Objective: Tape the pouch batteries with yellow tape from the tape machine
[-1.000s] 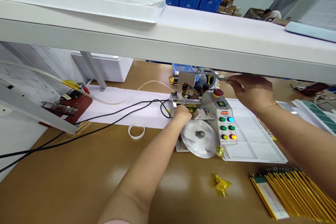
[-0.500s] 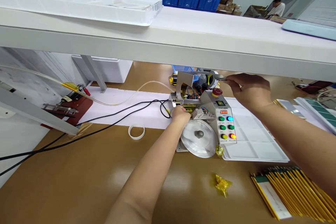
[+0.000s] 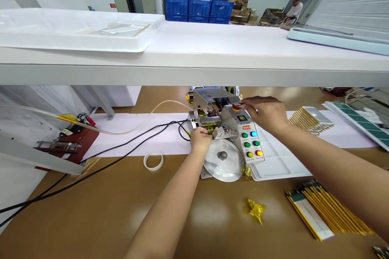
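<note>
A tape-cutting machine (image 3: 229, 115) with a lit control panel (image 3: 249, 145) stands on the table, a clear round disc (image 3: 223, 160) at its front. My left hand (image 3: 201, 139) is closed on the machine's front left part, beside the metal roller; the exact part under my fingers is hidden. My right hand (image 3: 269, 113) pinches the right edge of the machine's bent sheet-metal cover (image 3: 209, 95), close by the red stop button (image 3: 236, 108). Beneath the cover, wires and inner parts show.
A white shelf (image 3: 212, 58) crosses above the machine. White trays (image 3: 278, 164) lie to the right, with yellow pencils (image 3: 331, 206) nearer me. A crumpled gold tape piece (image 3: 256, 210) and white ring (image 3: 153, 161) lie in front. Black cables (image 3: 121, 148) run left. A person (image 3: 294, 10) is far back.
The cover has come down from a steep tilt to nearly level over the machine, with my right hand still at its edge. My left hand stays on the machine. The view has shifted.
</note>
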A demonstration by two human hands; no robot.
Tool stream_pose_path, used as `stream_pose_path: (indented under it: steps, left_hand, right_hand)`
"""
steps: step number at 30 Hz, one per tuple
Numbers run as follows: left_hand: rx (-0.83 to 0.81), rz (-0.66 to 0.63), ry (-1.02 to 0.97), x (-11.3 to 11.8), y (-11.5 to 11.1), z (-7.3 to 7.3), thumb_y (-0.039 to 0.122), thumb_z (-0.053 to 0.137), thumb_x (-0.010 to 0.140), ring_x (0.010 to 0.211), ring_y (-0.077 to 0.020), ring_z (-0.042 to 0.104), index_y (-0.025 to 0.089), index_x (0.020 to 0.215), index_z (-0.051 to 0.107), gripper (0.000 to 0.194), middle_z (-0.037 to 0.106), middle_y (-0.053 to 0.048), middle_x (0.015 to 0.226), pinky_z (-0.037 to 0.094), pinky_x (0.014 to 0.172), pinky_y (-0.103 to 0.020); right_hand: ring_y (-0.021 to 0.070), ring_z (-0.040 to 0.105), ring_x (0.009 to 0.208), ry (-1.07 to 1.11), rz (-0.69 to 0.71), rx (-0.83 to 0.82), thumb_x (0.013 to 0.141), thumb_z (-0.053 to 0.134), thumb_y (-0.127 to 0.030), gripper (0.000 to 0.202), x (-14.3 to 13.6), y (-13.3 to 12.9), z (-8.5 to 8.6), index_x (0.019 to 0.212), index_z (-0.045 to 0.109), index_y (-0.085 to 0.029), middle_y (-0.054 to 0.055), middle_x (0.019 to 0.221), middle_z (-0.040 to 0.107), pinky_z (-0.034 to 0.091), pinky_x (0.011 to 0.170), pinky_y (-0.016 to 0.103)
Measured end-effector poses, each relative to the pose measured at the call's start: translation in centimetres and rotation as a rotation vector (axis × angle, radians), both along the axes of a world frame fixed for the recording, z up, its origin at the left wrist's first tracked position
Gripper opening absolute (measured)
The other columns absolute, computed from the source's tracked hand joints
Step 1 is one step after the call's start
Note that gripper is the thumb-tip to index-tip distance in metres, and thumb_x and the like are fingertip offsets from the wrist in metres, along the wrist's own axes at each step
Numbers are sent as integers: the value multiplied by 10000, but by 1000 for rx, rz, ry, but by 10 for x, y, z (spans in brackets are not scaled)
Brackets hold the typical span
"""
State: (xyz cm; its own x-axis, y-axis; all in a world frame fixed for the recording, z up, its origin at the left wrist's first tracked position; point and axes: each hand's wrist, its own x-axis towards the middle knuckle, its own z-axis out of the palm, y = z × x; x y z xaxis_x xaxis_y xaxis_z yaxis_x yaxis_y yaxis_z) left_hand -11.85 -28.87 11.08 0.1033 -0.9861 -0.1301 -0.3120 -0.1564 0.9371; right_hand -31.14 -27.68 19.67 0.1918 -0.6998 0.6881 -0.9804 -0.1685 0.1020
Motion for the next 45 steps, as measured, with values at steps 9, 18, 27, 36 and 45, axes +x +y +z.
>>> stream_pose_path:
  steps: [9, 18, 27, 36, 45]
  left_hand:
    - [25, -8, -22, 10, 15, 10, 140, 547, 643, 589, -122, 569, 206, 747, 512, 128, 610, 24, 609, 414, 572, -228]
    - [-816, -3, -696, 31, 16, 74, 281, 601, 696, 1089, -227, 457, 242, 1116, 469, 441, 539, -55, 1149, 337, 909, -350]
    - [-991, -302, -885, 42, -16, 80, 308, 545, 761, 1027, -192, 531, 229, 1197, 460, 451, 600, -49, 1108, 404, 874, -298]
    - [-1016, -197, -862, 38, -17, 86, 353, 541, 756, 1013, -198, 534, 228, 1153, 499, 419, 586, -40, 1130, 409, 867, -300]
    - [-868, -151, -798, 34, -20, 102, 397, 570, 722, 906, -191, 578, 267, 1138, 514, 439, 622, -8, 1053, 430, 804, -301]
  right_hand:
    - [193, 616, 793, -37, 8, -5, 843, 380, -375, 316, 3, 2, -5, 935, 652, -243, 18, 909, 680, 424, 688, 290]
    - [187, 625, 776, -40, 60, -43, 844, 401, -366, 305, 1, 2, -9, 931, 654, -220, 20, 901, 683, 436, 710, 291]
    - [220, 595, 876, -290, 65, 151, 788, 483, -454, 345, -3, 3, -6, 1005, 611, -219, 49, 980, 654, 442, 751, 337]
    - [228, 541, 998, -1332, 49, 801, 532, 737, -436, 939, -41, 38, -72, 1303, 280, -152, 160, 1183, 507, 483, 787, 320]
    - [209, 602, 869, -1566, 226, 823, 520, 769, -330, 707, -32, 43, -89, 1150, 466, -227, 79, 1019, 630, 518, 705, 316]
